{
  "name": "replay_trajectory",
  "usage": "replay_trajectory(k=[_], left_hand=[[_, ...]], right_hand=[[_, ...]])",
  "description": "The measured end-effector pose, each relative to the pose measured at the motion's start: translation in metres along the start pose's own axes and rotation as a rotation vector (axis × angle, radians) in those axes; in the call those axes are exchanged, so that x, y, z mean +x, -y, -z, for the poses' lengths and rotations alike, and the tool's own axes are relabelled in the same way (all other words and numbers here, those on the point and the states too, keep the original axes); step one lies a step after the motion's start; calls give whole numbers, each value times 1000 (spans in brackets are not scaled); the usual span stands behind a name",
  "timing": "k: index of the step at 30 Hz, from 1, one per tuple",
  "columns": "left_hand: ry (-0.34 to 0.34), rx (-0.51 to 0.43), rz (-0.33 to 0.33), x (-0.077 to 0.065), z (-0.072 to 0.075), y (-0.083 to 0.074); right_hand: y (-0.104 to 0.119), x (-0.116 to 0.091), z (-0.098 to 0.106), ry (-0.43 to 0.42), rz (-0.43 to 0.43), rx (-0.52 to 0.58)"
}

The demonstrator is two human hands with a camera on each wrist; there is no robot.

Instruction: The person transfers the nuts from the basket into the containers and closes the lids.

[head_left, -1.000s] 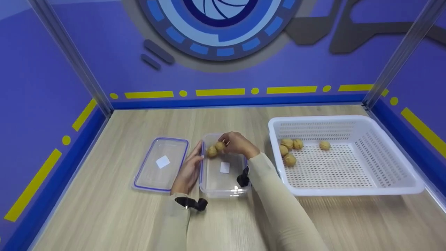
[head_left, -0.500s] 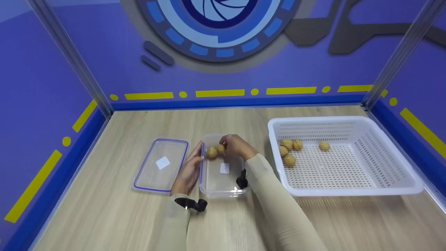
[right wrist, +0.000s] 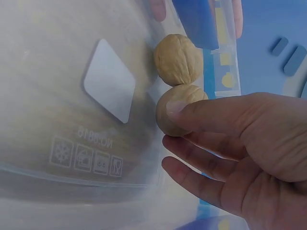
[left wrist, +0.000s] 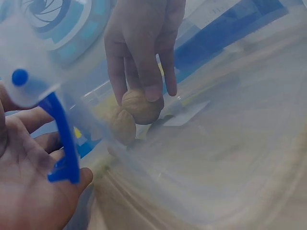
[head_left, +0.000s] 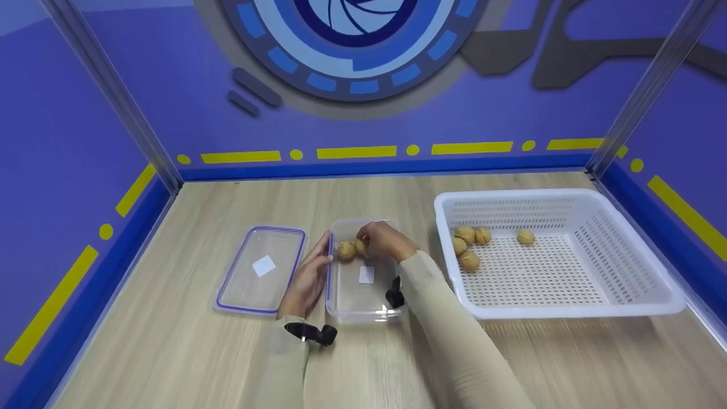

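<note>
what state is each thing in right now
Box: unlidded, upright, two walnuts visible inside
Lid: off, flat on table
Basket: open, upright, five walnuts visible
Held walnut: touching its neighbour
Left hand: touching box's side
Right hand: pinching walnut

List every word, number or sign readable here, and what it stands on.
"NO.8816", mirrored, digits uncertain: clear box.
Four boxed symbols beside it, same box: snowflake clear, others too small to name surely.
Box label and lid label: no print visible.
</note>
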State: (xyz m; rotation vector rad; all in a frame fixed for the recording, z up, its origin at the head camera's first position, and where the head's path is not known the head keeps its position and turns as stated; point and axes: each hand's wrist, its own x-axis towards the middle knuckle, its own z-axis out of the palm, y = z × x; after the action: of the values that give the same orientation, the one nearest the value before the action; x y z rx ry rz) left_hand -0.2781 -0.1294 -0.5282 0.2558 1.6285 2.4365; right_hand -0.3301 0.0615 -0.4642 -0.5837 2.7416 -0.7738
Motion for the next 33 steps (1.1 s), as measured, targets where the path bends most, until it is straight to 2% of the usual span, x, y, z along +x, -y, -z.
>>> replay_trajectory(k=[5, 14, 27, 33], left_hand=[[-3, 2, 2, 0, 0, 0], [-7, 15, 1, 0, 1, 0], [-7, 19, 0, 1, -1, -1], [-13, 22, 6, 0, -1, -2]], right_hand=[[1, -1, 0, 7, -30, 20], [1, 1, 1, -9, 19, 31], [6, -2, 11, 40, -50, 81], [8, -5, 19, 32, -19, 86]])
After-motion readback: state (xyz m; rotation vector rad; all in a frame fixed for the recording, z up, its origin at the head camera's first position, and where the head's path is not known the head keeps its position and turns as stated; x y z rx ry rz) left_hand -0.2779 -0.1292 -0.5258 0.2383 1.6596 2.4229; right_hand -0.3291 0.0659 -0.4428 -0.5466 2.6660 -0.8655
